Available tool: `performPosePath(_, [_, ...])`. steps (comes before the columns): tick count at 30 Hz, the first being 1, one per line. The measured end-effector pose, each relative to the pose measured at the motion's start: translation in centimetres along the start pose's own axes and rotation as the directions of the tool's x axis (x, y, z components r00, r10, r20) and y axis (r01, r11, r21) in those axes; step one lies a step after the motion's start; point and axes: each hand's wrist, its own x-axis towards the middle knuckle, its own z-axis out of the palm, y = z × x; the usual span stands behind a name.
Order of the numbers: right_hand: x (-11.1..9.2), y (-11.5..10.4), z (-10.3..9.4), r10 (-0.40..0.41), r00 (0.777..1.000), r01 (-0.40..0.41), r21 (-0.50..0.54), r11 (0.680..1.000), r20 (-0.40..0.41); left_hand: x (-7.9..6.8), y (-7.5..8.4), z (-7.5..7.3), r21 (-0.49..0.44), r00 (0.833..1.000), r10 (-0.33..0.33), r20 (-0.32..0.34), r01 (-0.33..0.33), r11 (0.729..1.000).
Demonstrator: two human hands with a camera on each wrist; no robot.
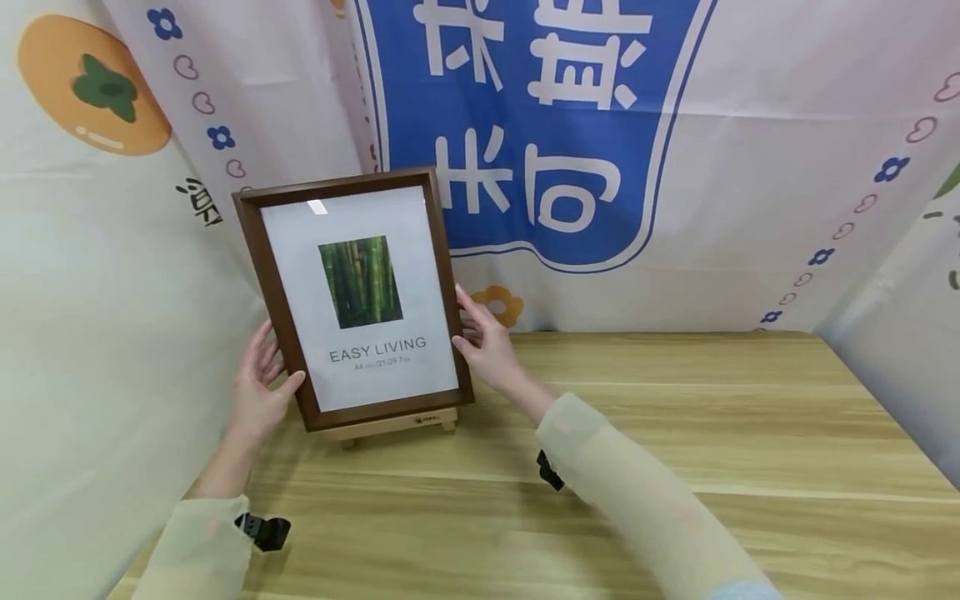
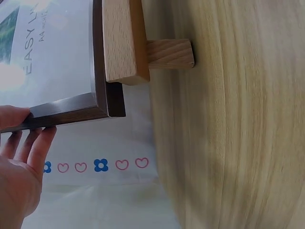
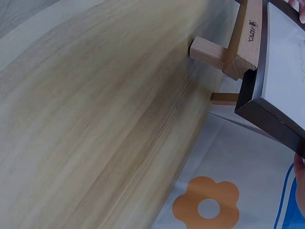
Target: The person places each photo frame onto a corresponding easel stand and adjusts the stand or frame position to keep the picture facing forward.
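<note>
Frame [image 1: 356, 333] is positioned on the left part of the table [image 1: 675, 450], its lower rail at the ledge of a small wooden stand [image 1: 397, 426] and its face tilted toward the head camera. The left grip [image 1: 258, 396] is clamped on the left rail, with the thumb in front and the fingers behind. The right grip [image 1: 487, 346] is clamped on the right rail, lower on its side; only part of it is shown in the right wrist view.

The step in hand is judged to be seating and steadying the frame on the stand. The load should be shared evenly by both sides, and the lower rail should be bedded along the full ledge before pressure is released. Since the ledge is overhung by both lower corners, the overhang should be balanced by small sideways corrections. Pressure should be applied to the rails only, so that the glossy front is not smudged.

The rails are deep, square-edged and dark brown, with a smooth finish. A white sheet [image 1: 292, 275] is enclosed behind the reflective cover and is printed with a bamboo picture [image 1: 362, 282]. The stand is made of pale, fine-grained wood with squared edges and block-like feet. The table is finished in streaked, light wood grain. Behind it, a softly creased printed cloth [image 1: 750, 208] is hung.
</note>
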Motion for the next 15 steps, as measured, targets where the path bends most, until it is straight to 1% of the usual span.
performPosePath(5, [-0.12, -0.19, 0.35, 0.000, 1.000, 0.000, 0.008, 1.000, -0.002, -0.25, -0.27, -0.27, 0.010, 1.000, 0.018, -0.014, -0.017, 1.000])
performPosePath(8, [-0.16, -0.22, 0.47, -0.009, 1.000, 0.009, 0.001, 1.000, -0.004, -0.35, -0.29, -0.32, 0.009, 1.000, 0.023, -0.011, -0.023, 1.000])
performPosePath(11, [-0.18, -0.04, 0.43, -0.025, 1.000, 0.024, -0.023, 0.999, -0.013, -0.40, -0.40, -0.21, 0.010, 0.999, 0.052, -0.007, -0.052, 0.999])
performPosePath(12, [-0.12, 0.49, 0.40, -0.031, 0.999, 0.030, -0.041, 0.999, -0.018, -0.39, -0.50, -0.12, 0.009, 0.998, 0.064, -0.007, -0.064, 0.998])
performPosePath(14, [-0.28, 0.68, 0.21, -0.034, 0.999, 0.033, -0.060, 0.998, -0.009, -0.50, -0.73, 0.05, -0.011, 0.996, 0.084, -0.002, -0.084, 0.996])
performPosePath(15, [-0.45, 0.73, 0.13, -0.021, 1.000, 0.021, -0.063, 0.998, 0.003, -0.65, -0.89, 0.03, -0.018, 0.996, 0.092, -0.001, -0.092, 0.996])
